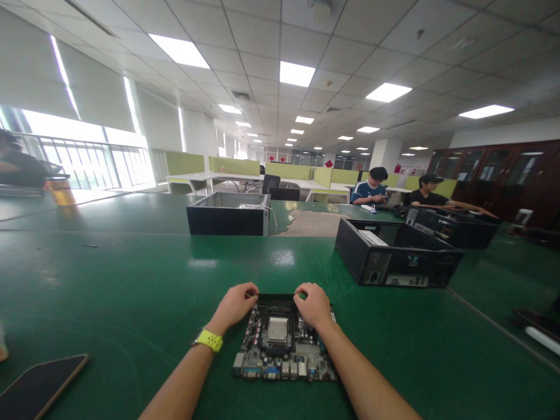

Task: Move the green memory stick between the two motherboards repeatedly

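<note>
A motherboard lies flat on the green tabletop, its port side facing me and a square metallic processor showing near its middle. Along the board's far edge, a thin dark strip that looks like a memory stick stands between my hands. My left hand, above a yellow-green watch band, pinches the strip's left end. At the other end, the fingers of my right hand are closed on it, and that hand hides part of the board. Whether the strip sits in a slot I cannot tell.
Open computer cases stand beyond the board, one at back left and one at right. Farther right is another case, with two people seated behind. A dark phone-like slab lies near left. The tabletop covering has a torn patch.
</note>
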{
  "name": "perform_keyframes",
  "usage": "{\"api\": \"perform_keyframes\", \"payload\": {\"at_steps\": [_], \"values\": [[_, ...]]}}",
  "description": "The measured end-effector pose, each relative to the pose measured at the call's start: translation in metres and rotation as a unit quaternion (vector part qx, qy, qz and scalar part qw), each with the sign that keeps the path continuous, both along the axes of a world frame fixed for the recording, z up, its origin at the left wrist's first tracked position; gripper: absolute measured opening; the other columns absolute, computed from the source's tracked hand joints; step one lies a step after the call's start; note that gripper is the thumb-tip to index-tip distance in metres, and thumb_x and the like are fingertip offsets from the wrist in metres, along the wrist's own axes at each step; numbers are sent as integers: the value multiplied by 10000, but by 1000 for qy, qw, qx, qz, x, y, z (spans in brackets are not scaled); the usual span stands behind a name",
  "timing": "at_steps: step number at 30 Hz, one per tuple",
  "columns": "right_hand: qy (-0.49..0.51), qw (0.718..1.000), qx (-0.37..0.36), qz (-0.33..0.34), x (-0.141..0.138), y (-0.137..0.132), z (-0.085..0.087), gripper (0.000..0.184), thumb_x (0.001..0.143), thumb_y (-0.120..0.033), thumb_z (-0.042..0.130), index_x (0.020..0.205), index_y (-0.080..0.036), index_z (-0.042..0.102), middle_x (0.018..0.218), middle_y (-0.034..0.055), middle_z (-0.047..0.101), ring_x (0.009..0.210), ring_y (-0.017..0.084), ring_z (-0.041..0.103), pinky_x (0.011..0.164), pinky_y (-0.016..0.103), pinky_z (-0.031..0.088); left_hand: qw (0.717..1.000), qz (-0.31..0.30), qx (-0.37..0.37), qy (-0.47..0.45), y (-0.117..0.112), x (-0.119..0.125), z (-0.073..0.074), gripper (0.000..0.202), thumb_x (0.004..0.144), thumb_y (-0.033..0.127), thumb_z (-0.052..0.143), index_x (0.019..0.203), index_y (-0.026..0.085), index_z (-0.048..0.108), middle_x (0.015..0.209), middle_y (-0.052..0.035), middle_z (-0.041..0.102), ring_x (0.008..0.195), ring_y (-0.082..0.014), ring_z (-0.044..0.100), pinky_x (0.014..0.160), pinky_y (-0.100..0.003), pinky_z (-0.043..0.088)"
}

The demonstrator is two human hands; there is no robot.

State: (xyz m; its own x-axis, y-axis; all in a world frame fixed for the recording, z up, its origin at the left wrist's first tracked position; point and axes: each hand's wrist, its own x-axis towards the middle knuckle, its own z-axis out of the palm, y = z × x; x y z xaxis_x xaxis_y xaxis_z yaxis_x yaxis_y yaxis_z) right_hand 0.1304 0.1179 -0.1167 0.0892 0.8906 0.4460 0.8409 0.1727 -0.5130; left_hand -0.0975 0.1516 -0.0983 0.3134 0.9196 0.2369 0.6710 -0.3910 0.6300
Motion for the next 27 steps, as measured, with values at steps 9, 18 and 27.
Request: {"api": "perform_keyframes", "payload": {"at_steps": [9,18,27], "values": [[-1,1000,-3,-3,0,-1,1,116,709,-239,528,693,-215,640,765,9,644,793,148,538,732,229,363,1000,-4,6,6,1,-1,0,158,703,281,491,741,176,603,736,-17,650,706,-150,585,681,-241,418],[-5,1000,-5,-4,0,0,1,117,706,-233,525,692,-219,640,766,6,647,793,146,541,737,230,364,1000,-8,5,-1,1,-2,-2,170,703,282,480,742,176,607,742,-19,652,709,-151,586,682,-245,419],[-1,1000,-3,0,0,-1,1,114,704,-235,525,685,-217,636,765,7,648,788,146,541,741,230,363,1000,-7,-8,-15,0,-3,1,169,692,284,492,752,171,602,756,-23,657,708,-153,588,669,-246,429]]}}
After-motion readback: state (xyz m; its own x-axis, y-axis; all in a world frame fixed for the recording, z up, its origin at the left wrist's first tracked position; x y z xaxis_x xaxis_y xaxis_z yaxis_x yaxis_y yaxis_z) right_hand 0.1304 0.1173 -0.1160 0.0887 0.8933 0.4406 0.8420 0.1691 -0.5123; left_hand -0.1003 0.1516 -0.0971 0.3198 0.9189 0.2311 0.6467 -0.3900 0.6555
